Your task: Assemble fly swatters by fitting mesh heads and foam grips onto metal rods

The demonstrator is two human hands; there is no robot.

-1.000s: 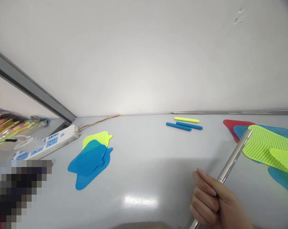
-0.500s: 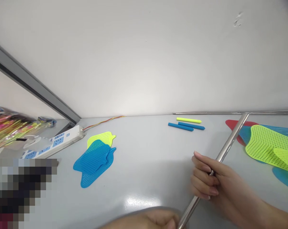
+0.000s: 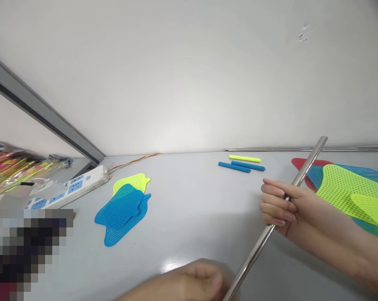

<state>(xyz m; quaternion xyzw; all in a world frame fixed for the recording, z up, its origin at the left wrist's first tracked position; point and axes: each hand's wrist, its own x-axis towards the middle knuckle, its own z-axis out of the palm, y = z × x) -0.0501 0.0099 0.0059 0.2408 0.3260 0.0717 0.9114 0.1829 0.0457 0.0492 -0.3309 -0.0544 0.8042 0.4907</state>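
Right hand (image 3: pixel 279 205) clamped around a steel rod (image 3: pixel 305 171); left hand (image 3: pixel 201 280), blurred, curled near its lower end, grip unclear.

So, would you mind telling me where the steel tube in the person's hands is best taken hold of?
Take the bare upper stretch of the steel tube, above the right hand, coming from the side and wrapping the fingers around it. The tube looks slim, straight and round, and it stands tilted with its upper end free, so that stretch seems open.
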